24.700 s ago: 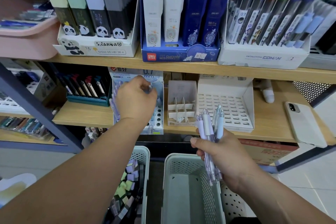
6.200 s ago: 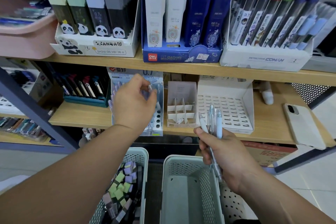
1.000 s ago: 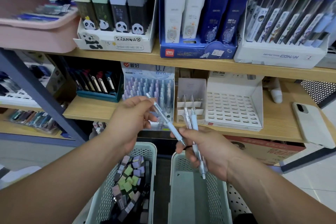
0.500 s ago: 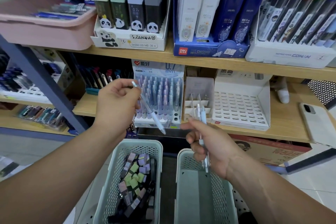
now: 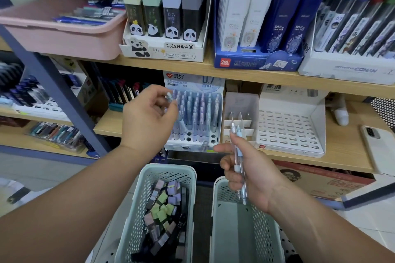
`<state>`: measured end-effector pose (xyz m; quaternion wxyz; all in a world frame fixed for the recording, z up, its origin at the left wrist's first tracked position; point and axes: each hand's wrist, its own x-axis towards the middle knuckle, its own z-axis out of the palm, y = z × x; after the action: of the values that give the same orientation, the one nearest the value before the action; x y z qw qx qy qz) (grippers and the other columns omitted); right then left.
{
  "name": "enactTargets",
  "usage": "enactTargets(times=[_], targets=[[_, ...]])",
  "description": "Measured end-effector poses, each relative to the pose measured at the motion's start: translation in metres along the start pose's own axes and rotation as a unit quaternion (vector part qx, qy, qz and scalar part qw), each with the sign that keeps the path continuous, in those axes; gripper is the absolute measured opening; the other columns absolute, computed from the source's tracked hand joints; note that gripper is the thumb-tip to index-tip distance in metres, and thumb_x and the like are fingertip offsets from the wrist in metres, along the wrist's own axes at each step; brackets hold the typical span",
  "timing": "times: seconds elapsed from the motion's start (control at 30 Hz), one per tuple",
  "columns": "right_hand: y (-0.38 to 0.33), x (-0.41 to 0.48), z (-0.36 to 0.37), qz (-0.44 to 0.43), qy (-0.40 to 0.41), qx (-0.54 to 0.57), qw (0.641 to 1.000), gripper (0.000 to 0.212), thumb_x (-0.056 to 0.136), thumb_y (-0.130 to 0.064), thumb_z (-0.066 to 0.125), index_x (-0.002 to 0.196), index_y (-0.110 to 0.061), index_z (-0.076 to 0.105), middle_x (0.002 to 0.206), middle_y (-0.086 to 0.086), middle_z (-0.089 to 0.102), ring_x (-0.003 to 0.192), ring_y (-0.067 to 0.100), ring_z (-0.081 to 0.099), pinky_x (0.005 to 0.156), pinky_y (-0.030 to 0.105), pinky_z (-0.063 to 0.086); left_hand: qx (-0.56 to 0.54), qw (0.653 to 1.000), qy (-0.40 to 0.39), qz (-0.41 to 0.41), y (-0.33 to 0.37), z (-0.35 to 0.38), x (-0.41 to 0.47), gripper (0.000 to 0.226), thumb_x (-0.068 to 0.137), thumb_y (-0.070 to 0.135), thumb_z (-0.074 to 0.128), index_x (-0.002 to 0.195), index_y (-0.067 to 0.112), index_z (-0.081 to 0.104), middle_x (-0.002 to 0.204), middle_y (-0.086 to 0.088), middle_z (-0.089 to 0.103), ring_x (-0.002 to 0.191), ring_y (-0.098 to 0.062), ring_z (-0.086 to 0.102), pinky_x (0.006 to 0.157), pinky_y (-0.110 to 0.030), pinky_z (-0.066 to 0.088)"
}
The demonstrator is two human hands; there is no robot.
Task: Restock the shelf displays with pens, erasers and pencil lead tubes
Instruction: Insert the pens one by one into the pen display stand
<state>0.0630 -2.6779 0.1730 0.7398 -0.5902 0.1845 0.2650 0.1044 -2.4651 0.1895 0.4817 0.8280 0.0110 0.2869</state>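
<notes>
Reference landmark: the 0.7 mm pen display, which stands on the lower board of the wooden shelf unit. I give all positions from it.

1. Shelf unit: the board above the landmark carries a panda lead-tube display up and to the left, and a blue display box up and to the right.
2. Baskets: a pale green basket sits below the landmark and holds loose lead tubes. A second basket stands below and to the right, beside the first.
3. Slotted tray: white, right of the landmark, on the same board.
4. Divided box: between the landmark and the slotted tray.
5. Phone: lies flat at the far right of the board.
6. Left hand: raised in front of the landmark's left edge. I read thumb and fingers pinching one pen, which slants, cap end up and to the left. Its lower end overlaps the landmark's front rows. I cannot tell whether it touches them.
7. Right hand: below and right of the landmark, above the second basket. The fingers curl around two pens, held near upright, tips down.
</notes>
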Motion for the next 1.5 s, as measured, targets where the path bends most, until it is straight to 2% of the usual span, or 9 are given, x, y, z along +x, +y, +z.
enactTargets(times=[0.2,0.6,0.7,0.87,1.1,1.2,1.3,1.4,1.5], targets=[[-0.003,-0.002,-0.005,0.0,-0.019,0.035,0.999,0.054,0.099,-0.053,0.049,0.115,-0.006,0.07,0.064,0.006,0.049,0.043,0.013,0.028,0.047,0.025,0.021,0.08,0.996,-0.035,0.009,-0.009,0.017,0.008,0.011,0.089,0.022,0.07,0.1,0.022,0.068,0.074,0.018,0.063,0.061,-0.005,0.057,0.071,-0.031,0.053],[-0.011,-0.001,-0.019,0.002,-0.005,0.025,1.0,0.055,0.099,-0.053,0.05,0.114,-0.005,0.071,0.063,0.005,0.049,0.043,0.013,0.028,0.046,0.024,0.022,0.154,0.987,-0.045,-0.009,-0.004,0.029,0.018,0.019,0.084,0.018,0.07,0.103,0.02,0.071,0.072,0.016,0.061,0.067,-0.005,0.058,0.068,-0.023,0.045],[-0.012,-0.002,-0.02,0.003,-0.008,0.014,1.0,0.054,0.098,-0.054,0.05,0.114,-0.006,0.07,0.063,0.005,0.049,0.043,0.013,0.028,0.045,0.024,0.022,0.171,0.983,-0.057,0.024,-0.006,0.031,0.016,0.031,0.083,0.016,0.071,0.114,0.021,0.065,0.073,0.012,0.066,0.07,-0.014,0.062,0.072,-0.028,0.049],[-0.011,-0.004,-0.021,0.005,-0.027,0.035,0.999,0.054,0.099,-0.052,0.049,0.117,-0.005,0.069,0.064,0.005,0.048,0.044,0.013,0.029,0.047,0.025,0.021,0.227,0.964,-0.051,0.131,-0.021,0.037,0.012,0.018,0.075,0.011,0.082,0.092,0.011,0.077,0.084,-0.005,0.072,0.076,-0.028,0.068,0.067,-0.035,0.056],[-0.019,-0.007,-0.019,0.005,-0.102,0.13,0.986,0.055,0.095,-0.05,0.037,0.107,-0.008,0.07,0.063,0.005,0.038,0.047,0.014,0.024,0.047,0.024,0.021,0.264,0.952,-0.054,0.147,-0.022,0.039,0.011,0.022,0.081,0.014,0.071,0.101,0.009,0.079,0.094,-0.009,0.064,0.086,-0.033,0.064,0.07,-0.032,0.048],[-0.018,-0.006,-0.016,-0.017,-0.096,0.126,0.987,0.046,0.094,-0.04,0.032,0.098,-0.008,0.065,0.064,0.004,0.037,0.051,0.015,0.023,0.051,0.028,0.019,0.212,0.964,-0.036,0.156,-0.003,0.03,0.006,0.016,0.085,0.019,0.065,0.094,0.012,0.076,0.09,-0.003,0.064,0.082,-0.022,0.061,0.07,-0.029,0.047],[-0.014,-0.004,-0.009,-0.033,-0.077,0.068,0.994,0.032,0.095,-0.029,0.034,0.089,-0.01,0.06,0.065,0.005,0.039,0.051,0.016,0.026,0.052,0.03,0.021,0.028,0.992,-0.122,-0.006,0.031,0.026,-0.017,0.017,0.091,0.029,0.068,0.077,0.021,0.072,0.071,0.001,0.06,0.066,-0.007,0.053,0.064,-0.026,0.044],[-0.005,-0.001,0.0,-0.051,-0.073,-0.015,0.996,0.019,0.1,-0.025,0.044,0.089,-0.015,0.055,0.064,0.002,0.045,0.05,0.015,0.034,0.05,0.027,0.025,-0.101,0.94,-0.261,-0.196,0.05,0.026,-0.044,0.022,0.087,0.036,0.072,0.074,0.018,0.072,0.074,-0.013,0.066,0.061,-0.008,0.054,0.063,-0.025,0.047],[0.003,-0.001,0.01,-0.084,-0.065,-0.052,0.993,0.014,0.102,-0.026,0.054,0.098,-0.015,0.063,0.068,0.003,0.051,0.051,0.014,0.042,0.049,0.026,0.031,-0.144,0.92,-0.254,-0.263,0.049,0.024,-0.055,0.026,0.089,0.024,0.073,0.076,0.003,0.067,0.06,-0.005,0.063,0.053,-0.009,0.052,0.051,-0.017,0.042]])
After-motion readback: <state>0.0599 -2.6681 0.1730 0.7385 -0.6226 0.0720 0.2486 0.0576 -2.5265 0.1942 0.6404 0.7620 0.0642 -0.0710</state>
